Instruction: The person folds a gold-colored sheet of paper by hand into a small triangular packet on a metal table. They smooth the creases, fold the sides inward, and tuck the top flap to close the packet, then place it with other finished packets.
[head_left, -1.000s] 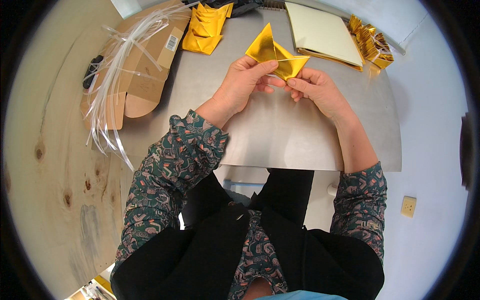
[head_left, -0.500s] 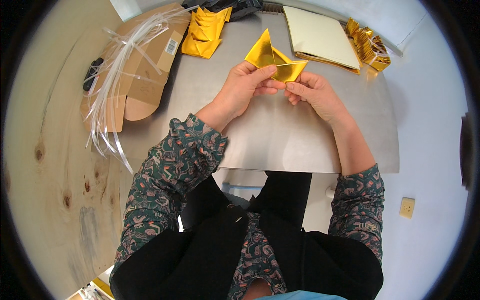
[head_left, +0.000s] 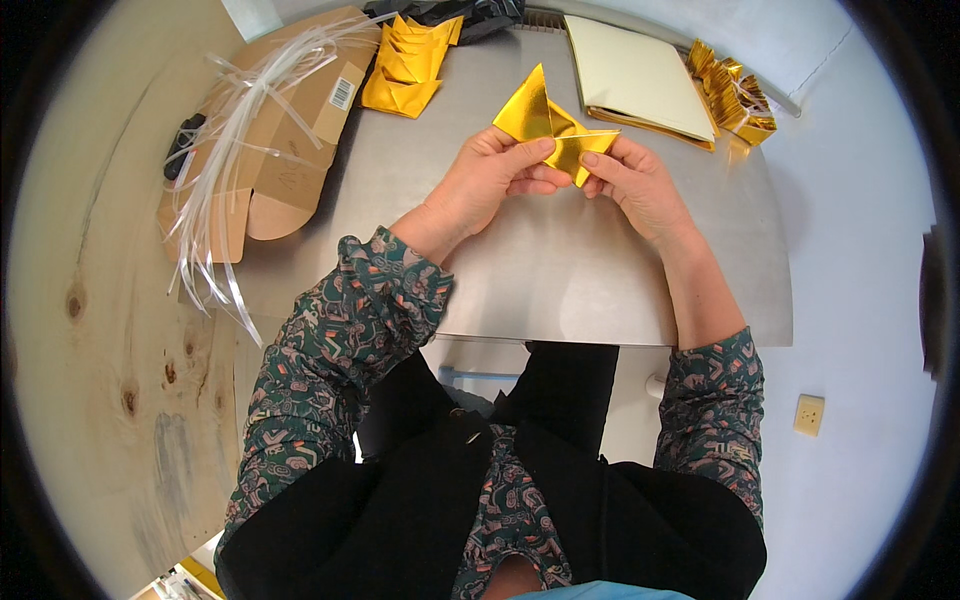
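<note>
A sheet of shiny gold paper [head_left: 527, 108], folded into a shape with pointed corners, is held up between both hands above the metal table. My left hand [head_left: 492, 172] grips its left part, thumb pressed on the front and fingers curled beneath. On the other side my right hand [head_left: 637, 182] pinches the right part between thumb and fingers. One tall point rises at the upper left of the paper, and a smaller one stretches toward my right hand. Part of the lower fold is hidden by my fingers.
Several folded gold paper pieces [head_left: 408, 68] overlap at the back left. Beside them, white plastic strips [head_left: 240, 130] drape over a cardboard box [head_left: 292, 190]. A cream paper stack [head_left: 640, 78] and a bundle of gold folded pieces [head_left: 738, 105] lie at the back right of the metal table [head_left: 560, 290].
My right thumb has moved up onto the front of the gold paper, and its lower corner now points downward between my hands. The left hand keeps its grip.
</note>
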